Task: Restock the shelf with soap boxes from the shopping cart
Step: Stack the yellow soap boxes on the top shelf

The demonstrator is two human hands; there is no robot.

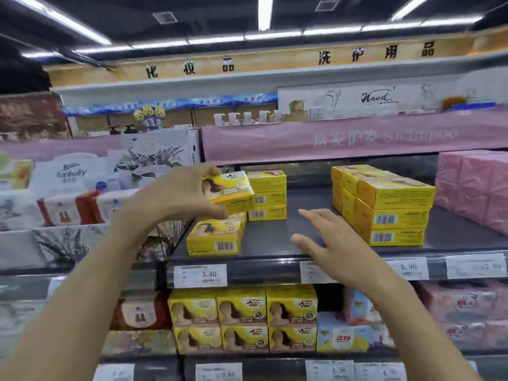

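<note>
Leftmost, past the white tissue packs (pixel 63 188), the left hand (pixel 176 193) grips a yellow soap box (pixel 233 192), fingers curled over its top and thumb under it. The box is tilted and sits just above the low front stack (pixel 214 239) of matching boxes at the left end of the dark shelf (pixel 275 235). Just behind that stands a taller back stack (pixel 266 195). Further right, the right hand (pixel 335 243) hovers over the bare middle of the shelf with fingers straight and spread, holding nothing; whether it touches the shelf lip I cannot tell. Beyond it is a larger block of yellow boxes (pixel 384 204), then pink packs (pixel 472 188). This looks like the placing step of one box, with plenty of shelf unfilled. The next move probably calls for levelling the box, lining it up with the stack beneath and lowering it squarely before letting go. The shopping cart is out of view.
</note>
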